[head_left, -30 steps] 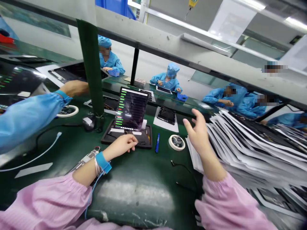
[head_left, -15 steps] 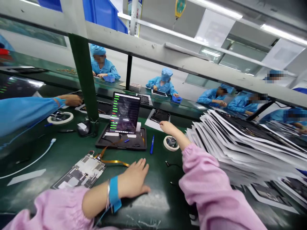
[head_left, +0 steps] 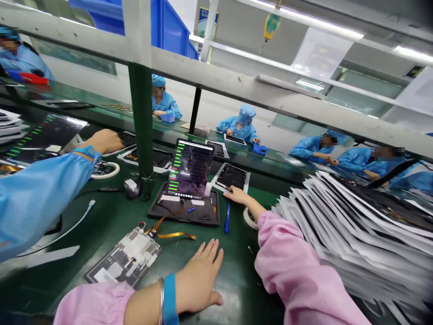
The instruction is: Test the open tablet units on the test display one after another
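Note:
My left hand [head_left: 201, 280] lies palm down on the green bench with its fingers stretched out, holding nothing. Beside it on the left is an opened tablet [head_left: 126, 253] with exposed circuitry and an orange flex cable [head_left: 176, 235]. My right hand [head_left: 237, 195] reaches out to the near edge of a black tablet housing [head_left: 232, 176] on white paper, its fingers closed at that edge; the fingertips are partly hidden. A blue pen [head_left: 227, 219] lies just below this hand. A lit screen [head_left: 191, 167] with green bars stands tilted in a black foam tray [head_left: 184, 215].
A tall stack of papers with tablet parts [head_left: 352, 225] leans at the right. A tape roll [head_left: 249, 218] is partly behind my right forearm. At the left, a co-worker's blue sleeve [head_left: 43, 194] reaches in, near a white cable [head_left: 76, 220]. A green post [head_left: 140, 117] rises behind the bench.
The view has shifted, so most things appear lower and further right. My right hand has moved leftward to the housing's near edge. My left hand stays flat, clear of the flex cable's end.

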`<state>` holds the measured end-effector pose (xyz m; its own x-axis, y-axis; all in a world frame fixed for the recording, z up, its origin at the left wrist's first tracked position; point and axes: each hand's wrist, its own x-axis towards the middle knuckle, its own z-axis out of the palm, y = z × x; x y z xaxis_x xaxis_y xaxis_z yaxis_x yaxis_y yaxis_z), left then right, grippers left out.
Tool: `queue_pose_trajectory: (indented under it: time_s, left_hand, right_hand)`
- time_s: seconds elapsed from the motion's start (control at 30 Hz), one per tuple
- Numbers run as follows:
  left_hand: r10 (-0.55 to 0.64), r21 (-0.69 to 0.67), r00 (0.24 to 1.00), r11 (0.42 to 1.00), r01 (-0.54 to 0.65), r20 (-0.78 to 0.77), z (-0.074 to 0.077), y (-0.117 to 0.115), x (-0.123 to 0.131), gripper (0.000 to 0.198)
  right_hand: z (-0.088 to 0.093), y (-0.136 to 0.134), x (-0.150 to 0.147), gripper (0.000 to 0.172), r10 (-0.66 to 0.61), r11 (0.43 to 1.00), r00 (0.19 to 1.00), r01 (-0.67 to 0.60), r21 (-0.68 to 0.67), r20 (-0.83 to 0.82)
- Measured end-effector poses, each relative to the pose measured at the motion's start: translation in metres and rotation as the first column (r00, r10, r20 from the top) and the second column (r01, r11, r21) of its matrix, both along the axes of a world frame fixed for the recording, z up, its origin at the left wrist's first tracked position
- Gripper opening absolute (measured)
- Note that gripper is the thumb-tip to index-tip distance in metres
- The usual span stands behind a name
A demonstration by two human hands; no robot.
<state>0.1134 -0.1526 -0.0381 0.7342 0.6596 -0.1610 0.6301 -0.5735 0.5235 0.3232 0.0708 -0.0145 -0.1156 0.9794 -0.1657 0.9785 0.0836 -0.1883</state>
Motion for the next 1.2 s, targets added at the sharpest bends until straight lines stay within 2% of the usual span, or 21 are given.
queue_pose_trajectory:
  time_s: [0.1,0.17,0.27,0.33,0.37,0.4,0.43,0.5,0.53,0.57,0.6,0.67,0.7,0.77,0.87,0.9,0.97,1.03,1.1,1.17,1.2]
  left_hand:
    - [-0.003,0.003,1.000,1.000,0.003,-0.015,0.001,0.000,0.000,0.095]
    - [-0.011,0.002,0.999,1.000,0.011,-0.032,0.005,-0.001,0.000,0.095]
    - [-0.005,-0.008,0.995,1.000,0.004,-0.105,0.011,-0.003,-0.001,0.093]
    - [0.007,-0.002,0.991,1.000,-0.007,-0.133,0.010,-0.004,-0.001,0.090]
    - [0.008,0.008,0.992,1.000,-0.007,-0.124,0.009,-0.004,-0.001,0.085]
    - [0.002,0.021,0.996,1.000,0.000,-0.092,0.007,-0.004,0.001,0.076]
    - [-0.012,0.032,0.999,0.999,0.014,-0.044,0.006,-0.004,0.003,0.065]
    - [-0.055,0.044,0.995,0.998,0.051,0.086,0.009,-0.006,0.011,0.044]
    - [-0.079,0.044,0.984,0.996,0.073,0.158,0.014,-0.008,0.018,0.037]
    - [-0.105,0.041,0.967,0.994,0.098,0.232,0.022,-0.011,0.025,0.032]
    - [-0.127,0.039,0.944,0.992,0.121,0.303,0.032,-0.013,0.034,0.028]
    - [-0.158,0.033,0.882,0.987,0.160,0.443,0.061,-0.018,0.054,0.022]
    - [-0.159,0.025,0.843,0.985,0.170,0.514,0.078,-0.019,0.064,0.021]
    - [-0.131,-0.045,0.770,0.978,0.202,0.625,0.115,-0.017,0.087,0.019]
    - [-0.027,-0.218,0.671,0.935,0.279,0.741,0.169,-0.003,0.127,0.021]
    - [0.051,-0.308,0.630,0.901,0.305,0.775,0.185,0.004,0.143,0.021]
    - [0.272,-0.531,0.554,0.756,0.383,0.787,0.212,0.020,0.177,0.023]
    - [0.425,-0.695,0.574,0.592,0.407,0.699,0.231,0.035,0.211,0.027]
    - [0.488,-0.775,0.613,0.503,0.384,0.621,0.242,0.046,0.239,0.029]
    - [0.506,-0.804,0.643,0.496,0.329,0.575,0.245,0.053,0.256,0.028]
    - [0.508,-0.792,0.639,0.540,0.285,0.577,0.245,0.054,0.260,0.027]
  right_hand:
    - [0.005,-0.020,-0.009,0.042,0.053,0.999,0.999,-0.053,0.008,0.014]
    - [0.021,-0.044,-0.019,0.050,0.082,0.995,0.996,-0.083,0.063,0.025]
    - [0.065,-0.105,-0.025,0.060,0.151,0.970,0.988,-0.155,0.186,0.036]
    - [0.103,-0.158,-0.018,0.052,0.232,0.934,0.972,-0.233,0.272,0.036]
    - [0.124,-0.185,-0.010,0.042,0.303,0.881,0.952,-0.298,0.368,0.044]
    - [0.144,-0.211,0.001,0.034,0.324,0.810,0.944,-0.306,0.499,0.053]
    - [0.164,-0.235,0.016,0.028,0.299,0.714,0.953,-0.259,0.651,0.053]
    - [0.195,-0.270,0.055,0.022,0.136,0.499,0.990,-0.086,0.862,0.020]
    - [0.207,-0.281,0.076,0.019,0.046,0.457,0.999,-0.031,0.889,0.011]
    - [0.214,-0.286,0.096,0.018,-0.027,0.484,0.999,-0.004,0.875,0.020]
    - [0.218,-0.288,0.114,0.019,-0.073,0.549,0.997,0.008,0.836,0.039]
    - [0.217,-0.281,0.140,0.017,-0.118,0.682,0.991,0.031,0.731,0.068]
    - [0.214,-0.275,0.148,0.013,-0.138,0.709,0.989,0.059,0.703,0.056]
    - [0.209,-0.264,0.155,0.008,-0.180,0.693,0.984,0.130,0.709,-0.004]
    - [0.211,-0.255,0.158,0.009,-0.194,0.596,0.974,0.213,0.774,-0.119]
    - [0.214,-0.253,0.159,0.009,-0.191,0.568,0.970,0.232,0.789,-0.148]
    - [0.220,-0.251,0.161,0.010,-0.202,0.525,0.961,0.269,0.807,-0.190]
    - [0.225,-0.249,0.162,0.009,-0.217,0.510,0.956,0.282,0.812,-0.196]
    - [0.227,-0.248,0.162,0.008,-0.228,0.501,0.956,0.276,0.820,-0.183]
    - [0.227,-0.248,0.162,0.008,-0.239,0.487,0.955,0.273,0.830,-0.174]
    - [0.226,-0.249,0.162,0.008,-0.242,0.479,0.955,0.272,0.835,-0.172]
